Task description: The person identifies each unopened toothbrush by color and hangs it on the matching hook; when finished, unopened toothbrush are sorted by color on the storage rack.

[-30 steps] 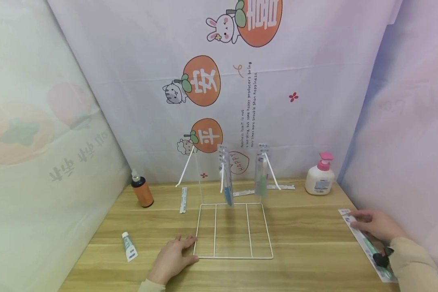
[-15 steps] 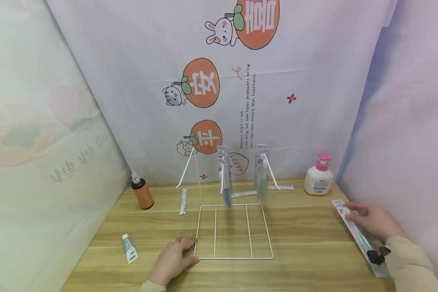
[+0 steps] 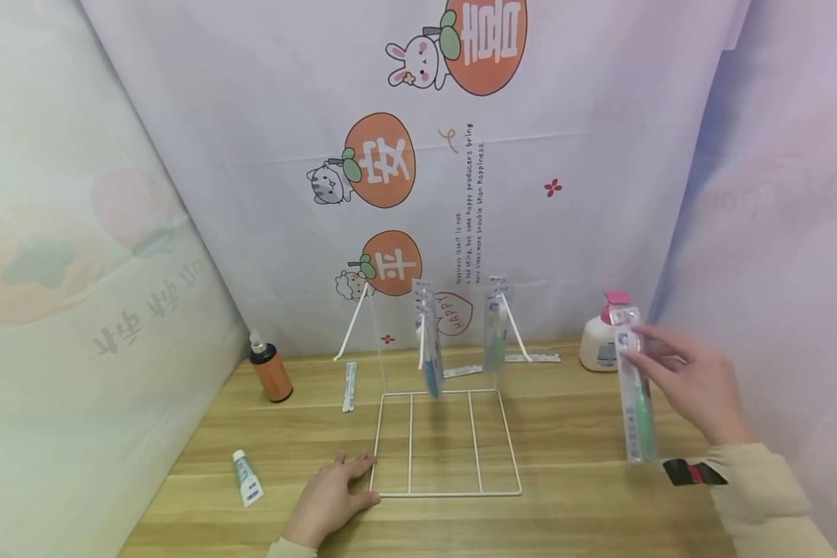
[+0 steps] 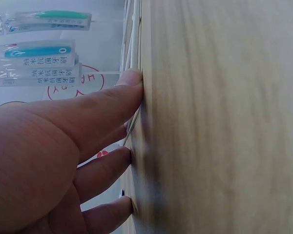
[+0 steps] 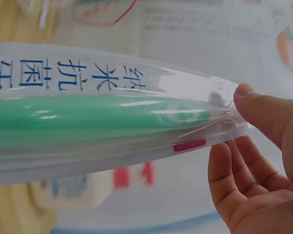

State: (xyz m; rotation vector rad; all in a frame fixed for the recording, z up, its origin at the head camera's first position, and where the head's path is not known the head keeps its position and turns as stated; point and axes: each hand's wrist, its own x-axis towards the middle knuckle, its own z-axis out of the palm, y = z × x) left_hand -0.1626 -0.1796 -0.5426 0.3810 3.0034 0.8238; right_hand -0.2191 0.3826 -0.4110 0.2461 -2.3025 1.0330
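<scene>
My right hand (image 3: 700, 380) pinches a packaged toothbrush (image 3: 631, 395) near its upper end, between thumb and fingers. The pack hangs above the table at the right, partly in front of the pump bottle. Its green handle shows through the clear plastic in the right wrist view. My left hand (image 3: 329, 496) rests at the front left corner of a white wire rack (image 3: 453, 494), its thumb (image 4: 122, 90) touching the wire and the other fingertips on the table. Packaged toothbrushes with blue (image 3: 429, 349) and green (image 3: 497, 333) handles hang from the rack's hooks.
A white pump bottle (image 3: 596, 341) with a pink top stands at the back right. An orange bottle (image 3: 272, 373) and a toothpaste tube (image 3: 248, 479) are on the left. Several narrow strips, one a white strip (image 3: 349, 387), lie near the back. Cloth walls (image 3: 551, 256) enclose the table.
My right hand has lifted the packaged toothbrush off the table's right side and brought it left and upward, turning it nearly upright. The left hand stays at the rack corner.
</scene>
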